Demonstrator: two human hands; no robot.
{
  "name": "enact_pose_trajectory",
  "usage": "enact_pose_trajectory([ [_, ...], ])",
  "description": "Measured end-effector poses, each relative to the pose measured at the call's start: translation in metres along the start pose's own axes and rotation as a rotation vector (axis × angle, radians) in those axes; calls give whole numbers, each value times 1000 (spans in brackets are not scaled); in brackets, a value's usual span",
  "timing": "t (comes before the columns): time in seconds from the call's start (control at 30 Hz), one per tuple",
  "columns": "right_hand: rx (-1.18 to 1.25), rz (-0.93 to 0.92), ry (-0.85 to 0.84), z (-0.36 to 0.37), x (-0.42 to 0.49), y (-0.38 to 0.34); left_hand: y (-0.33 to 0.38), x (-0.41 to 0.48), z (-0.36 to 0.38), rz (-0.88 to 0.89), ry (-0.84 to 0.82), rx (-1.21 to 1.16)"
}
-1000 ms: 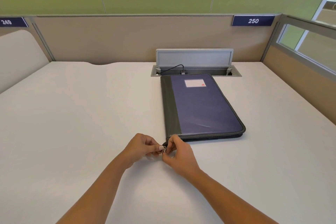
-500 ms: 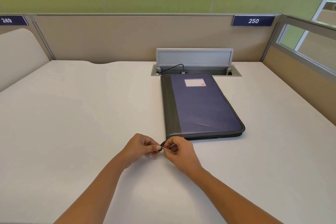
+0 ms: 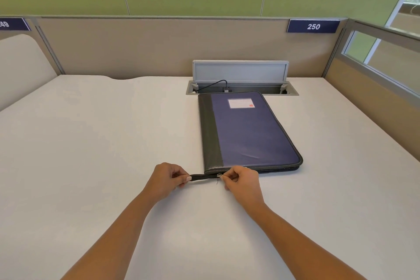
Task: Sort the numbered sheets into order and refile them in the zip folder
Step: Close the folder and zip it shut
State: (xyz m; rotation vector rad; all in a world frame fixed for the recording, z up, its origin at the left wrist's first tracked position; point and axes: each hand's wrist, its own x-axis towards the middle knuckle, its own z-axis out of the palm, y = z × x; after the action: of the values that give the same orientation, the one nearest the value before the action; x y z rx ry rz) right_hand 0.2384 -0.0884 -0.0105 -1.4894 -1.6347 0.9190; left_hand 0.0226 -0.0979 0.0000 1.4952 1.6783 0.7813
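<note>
Two hands meet just in front of the near left corner of the zip folder (image 3: 250,132). Your left hand (image 3: 168,179) pinches the free end of the black zipper strap (image 3: 202,176), and your right hand (image 3: 241,180) pinches the metal zipper pull (image 3: 219,175) at that corner. The zip folder lies flat and closed on the white desk (image 3: 91,143). Just behind the zip folder a cable hatch (image 3: 241,70) stands open, and further behind is a sign (image 3: 313,26) reading 250.

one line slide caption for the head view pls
Left hand holds the zipper tail while the right hand pinches the pull on the closed zip folder.
</note>
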Motion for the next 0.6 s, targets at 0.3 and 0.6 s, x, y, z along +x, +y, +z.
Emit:
enact_pose_trajectory([
  [0.3,-26,73,158,-36,5,22,-11,6,-14,10,150,99],
  [0.6,-24,145,309,-70,2,43,-20,11,-13,-54,249,179],
])
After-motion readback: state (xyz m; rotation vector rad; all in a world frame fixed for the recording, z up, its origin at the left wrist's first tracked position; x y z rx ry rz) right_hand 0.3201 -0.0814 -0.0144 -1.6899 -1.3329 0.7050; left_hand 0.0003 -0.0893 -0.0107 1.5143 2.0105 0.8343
